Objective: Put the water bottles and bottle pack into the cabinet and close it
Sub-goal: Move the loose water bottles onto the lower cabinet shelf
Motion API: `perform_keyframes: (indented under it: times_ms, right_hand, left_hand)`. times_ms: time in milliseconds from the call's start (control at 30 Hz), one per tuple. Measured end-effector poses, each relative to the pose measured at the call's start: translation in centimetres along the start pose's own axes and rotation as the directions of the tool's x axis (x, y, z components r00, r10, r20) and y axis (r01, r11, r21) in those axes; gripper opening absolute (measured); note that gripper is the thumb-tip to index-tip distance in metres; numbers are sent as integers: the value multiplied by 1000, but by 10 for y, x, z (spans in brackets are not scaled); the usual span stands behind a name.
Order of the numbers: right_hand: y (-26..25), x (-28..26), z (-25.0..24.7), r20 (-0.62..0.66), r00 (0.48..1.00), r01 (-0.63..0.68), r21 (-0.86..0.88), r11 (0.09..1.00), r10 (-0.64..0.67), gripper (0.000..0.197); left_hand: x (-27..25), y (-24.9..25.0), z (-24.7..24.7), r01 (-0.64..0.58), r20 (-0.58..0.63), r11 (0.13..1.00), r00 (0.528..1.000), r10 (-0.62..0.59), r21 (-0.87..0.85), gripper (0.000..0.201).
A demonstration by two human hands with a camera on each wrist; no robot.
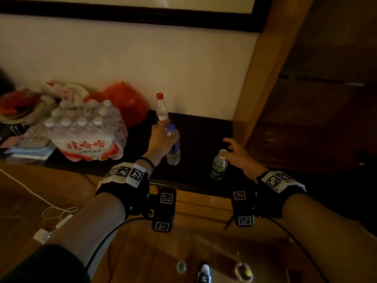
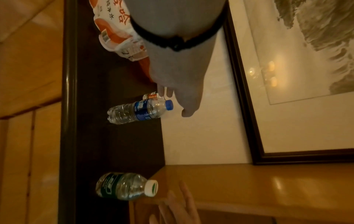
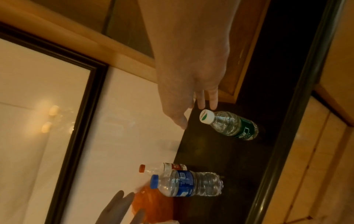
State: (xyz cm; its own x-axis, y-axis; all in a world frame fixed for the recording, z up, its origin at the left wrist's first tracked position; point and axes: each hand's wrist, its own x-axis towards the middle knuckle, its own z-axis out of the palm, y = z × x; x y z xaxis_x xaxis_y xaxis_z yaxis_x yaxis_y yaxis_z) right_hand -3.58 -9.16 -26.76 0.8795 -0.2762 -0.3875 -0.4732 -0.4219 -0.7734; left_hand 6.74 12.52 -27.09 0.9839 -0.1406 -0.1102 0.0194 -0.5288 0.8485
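**Both hands reaching, no bottle gripped yet**

Nearest of all, the two wrist rigs hang over the front edge of the dark countertop [image 1: 204, 139], with the wooden cabinet front below it; whether its door is open cannot be told from here. At about 1 o'clock from the head camera, the right hand [image 1: 238, 154] hovers with fingers spread and relaxed, fingertips just beside the white cap of the green-label bottle [image 1: 219, 165], which stands upright near the front edge. The right wrist view shows a gap between fingertips and cap, so nothing is held.

At about 11 o'clock, the left hand [image 1: 160, 141] is loosely open around the neck of the blue-cap bottle [image 1: 173, 148]. The left wrist view shows its fingers straight and the thumb apart from the cap, so this is a reach and no grip. Just behind stands the red-cap bottle [image 1: 161, 108], close to the wall. Further out at 10 o'clock lies the shrink-wrapped bottle pack [image 1: 85, 131], with an orange bag [image 1: 126, 103] behind it.

Risks, as I judge them: the blue-cap and red-cap bottles stand nearly touching, so a wide or hurried left grasp could knock the rear one over. The green-label bottle looks squat and sits near the edge; a fingertip nudge on its cap could tip it off the front.
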Motion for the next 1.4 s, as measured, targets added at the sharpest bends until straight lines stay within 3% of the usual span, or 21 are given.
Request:
perform_keyframes:
  times_ms: [100, 233, 433, 600, 800, 967, 1200, 1400]
  right_hand:
    - [6, 36, -5, 70, 997, -27, -104, 994, 34, 64]
    - [21, 74, -8, 140, 981, -98, -241, 966, 134, 71]
    - [34, 93, -10, 215, 968, -78, -216, 973, 125, 45]
    - [36, 92, -12, 285, 945, -100, -207, 973, 158, 44]
    - [42, 80, 2, 160, 984, -53, -170, 984, 81, 25]
    - [47, 57, 26, 20, 998, -53, -97, 994, 55, 35]
    - [49, 18, 35, -146, 987, -69, -46, 997, 62, 29]
    - [53, -15, 10, -105, 989, -108, -33, 994, 104, 20]
  left_hand:
    - [26, -1, 6, 31, 15, 994, 999, -33, 105, 65]
    - [51, -5, 19, 56, 44, 978, 997, -66, 200, 55]
    - [70, -17, 32, 100, 34, 963, 993, -112, 252, 49]
    - [82, -25, 30, 84, 8, 941, 996, -92, 329, 40]
    - [75, -32, 23, -43, 5, 920, 999, 45, 390, 23]
    - [58, -39, 15, -78, 8, 933, 997, 80, 352, 14]
    - [32, -35, 7, -158, 185, 932, 978, 101, 327, 13]
    - [10, 4, 30, -364, 474, 880, 860, 191, 305, 10]
